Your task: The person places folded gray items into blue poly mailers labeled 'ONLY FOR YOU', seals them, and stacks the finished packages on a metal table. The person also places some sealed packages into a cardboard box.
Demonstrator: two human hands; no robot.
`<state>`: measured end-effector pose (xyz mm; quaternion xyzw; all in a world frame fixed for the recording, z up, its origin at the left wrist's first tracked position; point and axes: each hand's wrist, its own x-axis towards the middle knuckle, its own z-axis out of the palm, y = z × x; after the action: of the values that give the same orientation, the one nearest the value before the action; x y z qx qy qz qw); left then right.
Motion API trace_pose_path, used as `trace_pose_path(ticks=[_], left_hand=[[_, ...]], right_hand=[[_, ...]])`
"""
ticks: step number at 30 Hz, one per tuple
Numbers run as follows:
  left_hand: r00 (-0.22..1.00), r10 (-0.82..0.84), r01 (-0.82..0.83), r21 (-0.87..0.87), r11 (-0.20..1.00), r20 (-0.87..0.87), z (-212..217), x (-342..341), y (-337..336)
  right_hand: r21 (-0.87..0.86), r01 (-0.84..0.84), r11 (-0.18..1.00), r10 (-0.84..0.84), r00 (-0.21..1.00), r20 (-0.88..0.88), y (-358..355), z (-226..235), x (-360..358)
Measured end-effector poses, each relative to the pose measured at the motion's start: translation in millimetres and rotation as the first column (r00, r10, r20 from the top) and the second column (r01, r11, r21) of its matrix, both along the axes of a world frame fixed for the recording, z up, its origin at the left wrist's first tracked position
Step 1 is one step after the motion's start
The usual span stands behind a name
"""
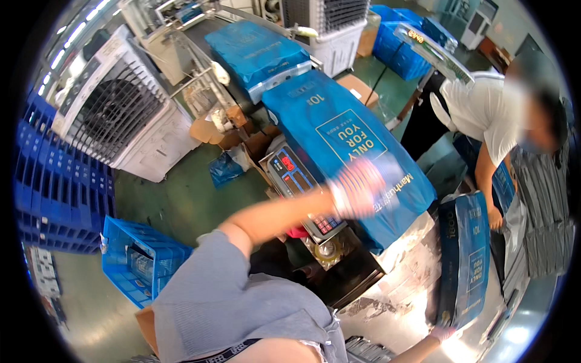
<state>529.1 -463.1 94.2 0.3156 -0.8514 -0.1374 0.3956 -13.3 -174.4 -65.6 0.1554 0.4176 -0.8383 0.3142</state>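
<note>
While the big blue sack (348, 145) lies flat on the scale (299, 181), gloved left hand (360, 193) presses on its near end, blurred, closure unclear. Right hand (442, 331), lower right, steadies an upright blue sack (466, 254) on the tabletop (399, 284); hold unclear. Weighing step, I judge; next needs hands off. Blue crates (60, 187) far left.

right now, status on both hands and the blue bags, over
Left hand, gloved and motion-blurred, on the large blue plastic bag over the weighing scale. Right hand at the upright blue bag. A co-worker close by.

Bench: my shiny metal worktop (417, 284).
On it: upright blue plastic sack (465, 254), clear tape roll (327, 249).
Scale: flat blue sack (345, 145) lies across it.
</note>
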Motion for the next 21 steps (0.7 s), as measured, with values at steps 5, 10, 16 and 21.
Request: trace_pose_path(ticks=[5, 10, 16, 21], left_hand=[[0.542, 0.691, -0.789, 0.009, 0.614, 0.478, -68, 196, -143], [0.519, 0.526, -0.807, 0.184, 0.561, 0.674, -72, 215, -173], [0.764, 0.432, -0.645, 0.588, 0.489, 0.479, -75, 286, -191], [0.782, 0.623, -0.469, 0.672, 0.573, 0.016, -117, 312, -148]], right_hand=[[0.359, -0.654, 0.666, 0.746, 0.584, -0.320, -123, 47, 183], [0.442, -0.793, 0.421, 0.904, 0.407, -0.131, -195, 53, 270], [0.464, -0.803, 0.374, 0.924, 0.280, -0.260, -235, 51, 311], [0.767, -0.386, 0.512, 0.852, 0.115, -0.511, -274, 45, 265]])
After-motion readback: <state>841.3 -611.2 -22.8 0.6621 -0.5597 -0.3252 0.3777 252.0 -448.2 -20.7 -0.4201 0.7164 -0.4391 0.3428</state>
